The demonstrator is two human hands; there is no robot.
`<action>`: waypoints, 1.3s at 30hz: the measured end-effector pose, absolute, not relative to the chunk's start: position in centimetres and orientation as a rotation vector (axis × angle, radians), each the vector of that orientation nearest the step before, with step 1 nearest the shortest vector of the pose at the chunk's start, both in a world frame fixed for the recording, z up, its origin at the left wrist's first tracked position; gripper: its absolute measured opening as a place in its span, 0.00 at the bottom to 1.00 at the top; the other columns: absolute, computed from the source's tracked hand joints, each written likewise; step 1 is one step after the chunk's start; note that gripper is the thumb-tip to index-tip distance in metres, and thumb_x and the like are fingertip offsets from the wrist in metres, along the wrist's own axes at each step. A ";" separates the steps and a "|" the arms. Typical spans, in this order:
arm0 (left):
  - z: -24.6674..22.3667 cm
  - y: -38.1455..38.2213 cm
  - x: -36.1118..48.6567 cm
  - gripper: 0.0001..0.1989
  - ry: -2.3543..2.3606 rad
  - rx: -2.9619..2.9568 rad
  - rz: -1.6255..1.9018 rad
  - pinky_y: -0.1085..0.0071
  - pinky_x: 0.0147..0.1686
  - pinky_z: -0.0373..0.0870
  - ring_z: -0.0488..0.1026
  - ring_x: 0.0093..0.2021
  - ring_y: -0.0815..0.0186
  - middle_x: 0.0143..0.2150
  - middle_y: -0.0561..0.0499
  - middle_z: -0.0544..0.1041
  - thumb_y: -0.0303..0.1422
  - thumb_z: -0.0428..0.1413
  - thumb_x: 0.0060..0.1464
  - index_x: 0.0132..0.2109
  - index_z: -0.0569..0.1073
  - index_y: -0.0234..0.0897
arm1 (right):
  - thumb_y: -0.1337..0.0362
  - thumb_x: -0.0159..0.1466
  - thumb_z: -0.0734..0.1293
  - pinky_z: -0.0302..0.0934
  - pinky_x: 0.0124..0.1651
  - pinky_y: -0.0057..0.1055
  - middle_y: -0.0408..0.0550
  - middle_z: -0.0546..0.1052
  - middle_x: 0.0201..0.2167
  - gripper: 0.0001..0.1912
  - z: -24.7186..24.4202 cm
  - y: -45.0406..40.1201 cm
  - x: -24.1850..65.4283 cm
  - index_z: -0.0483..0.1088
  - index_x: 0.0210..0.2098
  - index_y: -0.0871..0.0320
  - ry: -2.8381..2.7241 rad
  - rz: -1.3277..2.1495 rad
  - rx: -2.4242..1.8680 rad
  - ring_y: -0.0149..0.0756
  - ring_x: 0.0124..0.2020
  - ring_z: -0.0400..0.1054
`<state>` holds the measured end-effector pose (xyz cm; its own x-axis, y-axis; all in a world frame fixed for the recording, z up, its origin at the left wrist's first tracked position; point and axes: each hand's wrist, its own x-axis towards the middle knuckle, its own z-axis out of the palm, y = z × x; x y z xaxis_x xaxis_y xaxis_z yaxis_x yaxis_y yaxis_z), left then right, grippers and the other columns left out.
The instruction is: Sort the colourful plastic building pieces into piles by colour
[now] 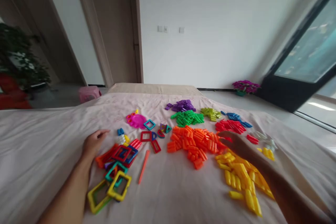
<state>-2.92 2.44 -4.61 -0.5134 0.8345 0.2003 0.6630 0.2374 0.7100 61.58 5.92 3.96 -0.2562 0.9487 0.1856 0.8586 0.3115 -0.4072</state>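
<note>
My left hand [93, 142] hovers over the cloth at the left, its fingers apart and nothing visible in them. Beside it lie magnetic building frames: a dark red square [122, 153], a teal square [117, 174] and yellow squares [119, 186]. At the right, my right hand [236, 143] is between the orange plastic pieces [193, 140] and the red plastic pieces [229, 126]. A red bit [228, 139] shows under its fingers; whether they grip it I cannot tell. Yellow plastic pieces [240, 171] lie below that wrist.
Piles of purple [183, 105], green [187, 118], lime [210, 113] and blue pieces [235, 116] lie toward the back. A pink plastic piece [138, 121] and an orange stick [144, 167] are left of centre. A pink stool [89, 93] stands beyond the cloth [162, 192].
</note>
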 end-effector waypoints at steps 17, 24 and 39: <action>-4.2 3.0 -2.9 0.19 2.255 1.379 1.152 0.69 0.47 0.68 0.76 0.44 0.58 0.43 0.50 0.81 0.45 0.51 0.52 0.44 0.79 0.42 | 0.55 0.53 0.71 0.67 0.42 0.34 0.54 0.74 0.52 0.33 3.9 9.7 19.4 0.68 0.57 0.54 -3.083 0.582 -0.869 0.48 0.48 0.71; -4.5 3.5 -3.1 0.17 2.251 1.383 1.158 0.70 0.46 0.68 0.75 0.44 0.60 0.43 0.51 0.81 0.45 0.52 0.52 0.43 0.79 0.43 | 0.54 0.54 0.69 0.67 0.36 0.34 0.57 0.78 0.43 0.24 3.4 8.6 19.0 0.74 0.47 0.58 -3.110 0.471 -0.788 0.50 0.43 0.73; -4.0 2.7 -3.0 0.16 2.337 1.340 1.031 0.70 0.42 0.69 0.76 0.39 0.59 0.39 0.54 0.82 0.45 0.54 0.48 0.41 0.79 0.46 | 0.65 0.58 0.66 0.62 0.32 0.23 0.42 0.76 0.31 0.15 6.5 8.1 35.6 0.72 0.46 0.58 -2.265 1.182 -1.112 0.29 0.30 0.70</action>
